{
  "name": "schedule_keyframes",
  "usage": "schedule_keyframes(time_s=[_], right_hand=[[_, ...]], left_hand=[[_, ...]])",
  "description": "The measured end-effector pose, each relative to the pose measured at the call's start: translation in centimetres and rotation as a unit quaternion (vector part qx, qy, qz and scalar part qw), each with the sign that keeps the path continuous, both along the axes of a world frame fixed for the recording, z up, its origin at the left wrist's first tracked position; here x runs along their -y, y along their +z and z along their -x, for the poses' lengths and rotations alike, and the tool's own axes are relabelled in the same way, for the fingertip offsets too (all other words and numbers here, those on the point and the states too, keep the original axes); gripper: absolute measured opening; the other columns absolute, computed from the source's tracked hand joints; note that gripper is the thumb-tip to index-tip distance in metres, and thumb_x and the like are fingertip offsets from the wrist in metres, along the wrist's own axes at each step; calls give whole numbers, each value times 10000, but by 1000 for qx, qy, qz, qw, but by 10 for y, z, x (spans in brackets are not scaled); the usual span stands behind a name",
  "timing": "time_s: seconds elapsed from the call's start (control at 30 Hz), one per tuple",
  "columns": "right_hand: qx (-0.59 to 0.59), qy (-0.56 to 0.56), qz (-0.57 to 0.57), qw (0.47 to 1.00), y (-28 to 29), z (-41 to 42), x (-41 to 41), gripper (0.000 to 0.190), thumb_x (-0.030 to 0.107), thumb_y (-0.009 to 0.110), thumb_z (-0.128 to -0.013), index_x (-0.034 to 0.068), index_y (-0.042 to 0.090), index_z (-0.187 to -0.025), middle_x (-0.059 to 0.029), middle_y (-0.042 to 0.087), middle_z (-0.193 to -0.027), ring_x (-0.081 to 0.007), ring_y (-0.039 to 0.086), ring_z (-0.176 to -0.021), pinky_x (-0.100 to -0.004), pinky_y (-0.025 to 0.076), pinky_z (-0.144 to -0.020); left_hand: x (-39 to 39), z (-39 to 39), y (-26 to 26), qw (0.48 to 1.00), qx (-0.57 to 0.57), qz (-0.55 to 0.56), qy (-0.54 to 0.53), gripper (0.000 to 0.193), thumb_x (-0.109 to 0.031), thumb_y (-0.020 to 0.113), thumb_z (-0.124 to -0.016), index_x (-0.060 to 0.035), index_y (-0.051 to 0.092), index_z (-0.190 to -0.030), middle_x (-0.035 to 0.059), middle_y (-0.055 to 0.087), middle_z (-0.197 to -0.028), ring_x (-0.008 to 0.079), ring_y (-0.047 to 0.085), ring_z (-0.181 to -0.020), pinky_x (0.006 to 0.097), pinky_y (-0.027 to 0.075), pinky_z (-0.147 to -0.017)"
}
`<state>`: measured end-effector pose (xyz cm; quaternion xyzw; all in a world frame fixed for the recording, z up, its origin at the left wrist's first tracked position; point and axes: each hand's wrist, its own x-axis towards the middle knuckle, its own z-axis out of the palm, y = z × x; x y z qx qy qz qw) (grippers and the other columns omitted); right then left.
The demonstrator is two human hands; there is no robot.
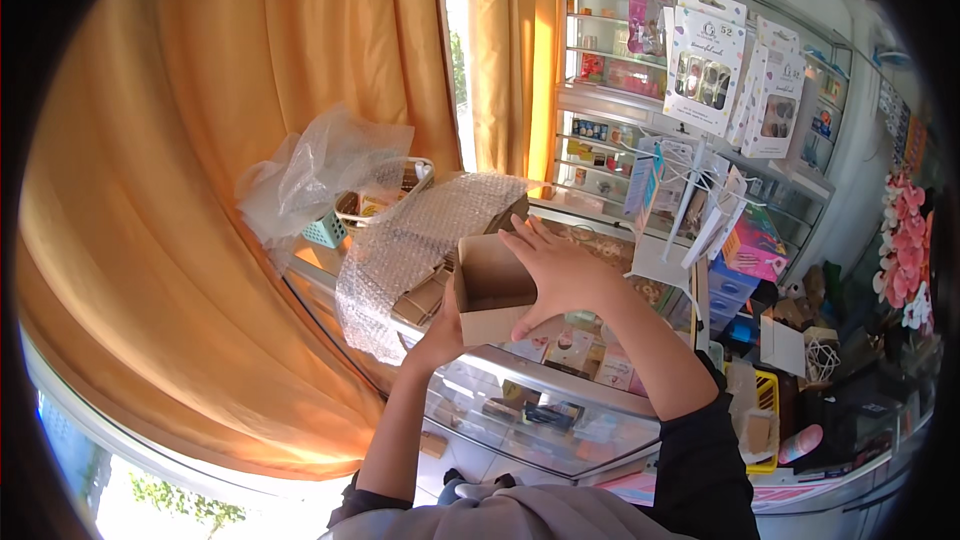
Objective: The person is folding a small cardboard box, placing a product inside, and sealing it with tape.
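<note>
A small open cardboard box [495, 321] is held above a glass display counter, its hollow inside facing up towards me. My left hand [441, 334] grips its left side from below. Spread over the right side and the far rim is my right hand [562, 270], thumb at the near right corner and fingers across the top. Just beyond the box, a sheet of bubble wrap [442, 217] lies over the counter. Flattened brown cardboard [424, 298] shows under the wrap, partly hidden by it and by my left hand.
Behind the wrap stand a wicker basket [352, 219] and a turquoise plastic basket [325, 231], with clear plastic wrapping [322, 157] over them. A rack of packaged false nails [705, 64] rises at the right. Orange curtains [225, 240] hang on the left. A yellow basket [766, 420] sits lower right.
</note>
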<state>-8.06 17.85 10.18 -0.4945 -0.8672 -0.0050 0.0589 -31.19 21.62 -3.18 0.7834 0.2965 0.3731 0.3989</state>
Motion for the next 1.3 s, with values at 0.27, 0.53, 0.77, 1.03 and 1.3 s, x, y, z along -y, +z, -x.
schedule_keyframes(time_s=[0.27, 0.53, 0.77, 1.03, 1.3], right_hand=[[60, -26, 209, 976, 16, 18, -24, 1340, 661, 876, -466, -25, 334, -1482, -265, 352, -1532, -362, 393, -1408, -411, 361, -1147], [30, 26, 72, 997, -3, 14, -14, 1344, 668, 870, -504, 77, 262, -1547, -217, 307, -1565, -358, 270, -1470, -525, 258, -1183], [-53, 129, 69, 988, -21, 28, -9, 1168, 574, 881, -571, 277, 313, -1547, -155, 267, -1588, -374, 238, -1472, -606, 225, -1162], [0, 73, 57, 996, -12, 50, 6, 1005, 544, 892, -571, 248, 474, -1436, -168, 334, -1536, -390, 289, -1433, -604, 325, -1092], [-311, 67, -97, 943, 19, 4, 28, 394, 317, 766, -858, 72, 664, -1150, -71, 648, -1229, -243, 604, -1159, -365, 484, -979]], left_hand=[[4, -1, 0, 1000, 19, 6, 6, 1212, -282, 892, -687, -75, 76, -1560, 187, 339, -1518, 302, 354, -1419, 401, 314, -1152], [-3, 0, -7, 996, -10, -88, 23, 1185, -279, 901, -679, -73, 118, -1543, 203, 384, -1475, 326, 408, -1381, 414, 369, -1114], [5, -1, 2, 995, -76, -55, 22, 924, -198, 866, -692, -64, 371, -1460, 155, 521, -1379, 292, 513, -1291, 403, 446, -1046], [4, 5, -8, 997, -70, 9, 28, 815, -208, 862, -683, -80, 492, -1397, 153, 562, -1356, 324, 581, -1211, 423, 466, -1019], [9, -1, -4, 998, 9, 17, 61, 560, -253, 856, -782, 22, 612, -1206, 108, 694, -1048, 212, 650, -978, 339, 524, -871]])
